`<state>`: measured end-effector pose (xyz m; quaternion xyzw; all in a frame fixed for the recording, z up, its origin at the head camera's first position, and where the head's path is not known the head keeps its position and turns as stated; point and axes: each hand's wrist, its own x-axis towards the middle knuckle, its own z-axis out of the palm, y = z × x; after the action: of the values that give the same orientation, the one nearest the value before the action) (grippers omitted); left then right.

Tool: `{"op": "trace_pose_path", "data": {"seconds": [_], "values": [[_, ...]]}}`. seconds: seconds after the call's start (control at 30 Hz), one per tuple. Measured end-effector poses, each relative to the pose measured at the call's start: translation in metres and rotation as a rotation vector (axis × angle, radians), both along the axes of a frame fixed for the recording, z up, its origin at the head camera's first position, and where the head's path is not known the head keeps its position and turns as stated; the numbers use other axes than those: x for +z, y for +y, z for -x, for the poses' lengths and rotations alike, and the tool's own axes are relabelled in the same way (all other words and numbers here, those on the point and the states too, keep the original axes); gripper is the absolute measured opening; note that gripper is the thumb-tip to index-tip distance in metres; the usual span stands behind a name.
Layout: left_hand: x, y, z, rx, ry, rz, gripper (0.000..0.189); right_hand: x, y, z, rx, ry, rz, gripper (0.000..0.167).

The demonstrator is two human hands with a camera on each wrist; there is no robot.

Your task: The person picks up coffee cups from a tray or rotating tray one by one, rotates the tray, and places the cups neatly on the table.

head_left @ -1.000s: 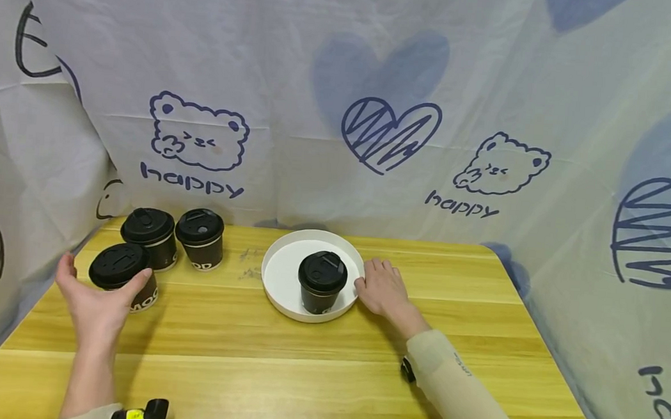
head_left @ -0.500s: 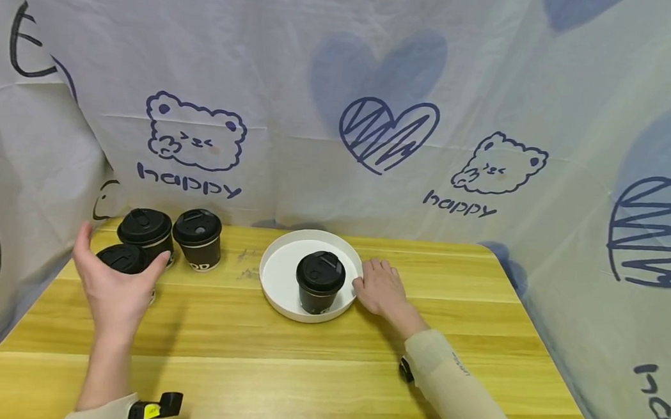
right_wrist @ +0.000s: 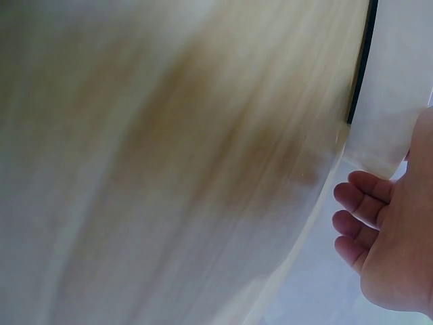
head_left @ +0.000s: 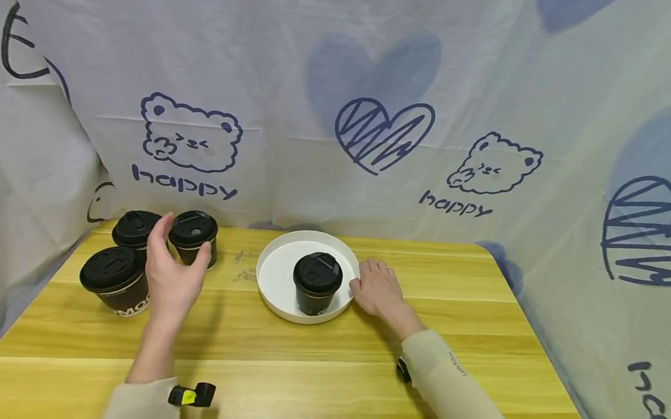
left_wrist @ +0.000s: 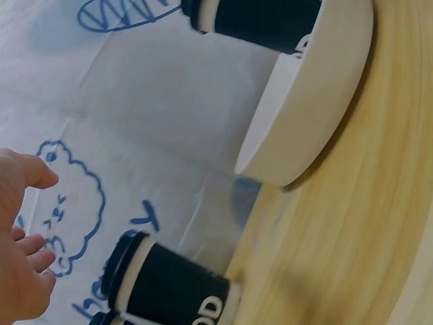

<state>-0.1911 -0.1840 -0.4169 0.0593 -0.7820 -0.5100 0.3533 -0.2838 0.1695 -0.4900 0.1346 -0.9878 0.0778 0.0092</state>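
The left hand [head_left: 174, 280] has thumb and fingers spread wide, gripping nothing, with a lidded black cup [head_left: 193, 226] just beyond it at one o'clock; a second cup [head_left: 114, 273] stands at its nine, a third cup [head_left: 134, 226] at ten. Across from me, the right hand [head_left: 378, 290] holds the white tray [head_left: 276, 273] by its rim at three o'clock, fingers bent; a fourth cup [head_left: 315, 280] stands upright inside, toward four.
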Motion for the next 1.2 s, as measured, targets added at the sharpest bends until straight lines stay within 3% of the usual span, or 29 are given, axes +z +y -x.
{"op": "trace_pose_path", "data": {"seconds": [0.2, 0.4, 0.6, 0.77, 0.93, 1.2], "values": [[-0.013, 0.017, 0.014, -0.092, -0.058, 0.025, 0.055, -0.002, 0.0, -0.001, 0.002, 0.004, 0.007, 0.038], [-0.026, 0.029, 0.025, -0.18, -0.256, 0.032, 0.046, 0.0, 0.0, -0.002, 0.003, 0.011, 0.013, 0.038], [-0.037, 0.036, 0.035, -0.27, -0.459, 0.077, 0.047, -0.001, 0.0, -0.003, 0.0, 0.016, 0.012, 0.038], [-0.045, 0.043, 0.041, -0.346, -0.584, 0.092, 0.055, 0.0, 0.0, -0.003, 0.003, 0.021, 0.011, 0.038], [-0.05, 0.049, 0.045, -0.401, -0.633, 0.115, 0.057, 0.003, 0.0, -0.004, -0.001, 0.021, 0.002, 0.038], [-0.053, 0.054, 0.042, -0.419, -0.648, 0.113, 0.055, 0.0, 0.0, -0.002, -0.005, 0.01, 0.007, 0.038]]}}
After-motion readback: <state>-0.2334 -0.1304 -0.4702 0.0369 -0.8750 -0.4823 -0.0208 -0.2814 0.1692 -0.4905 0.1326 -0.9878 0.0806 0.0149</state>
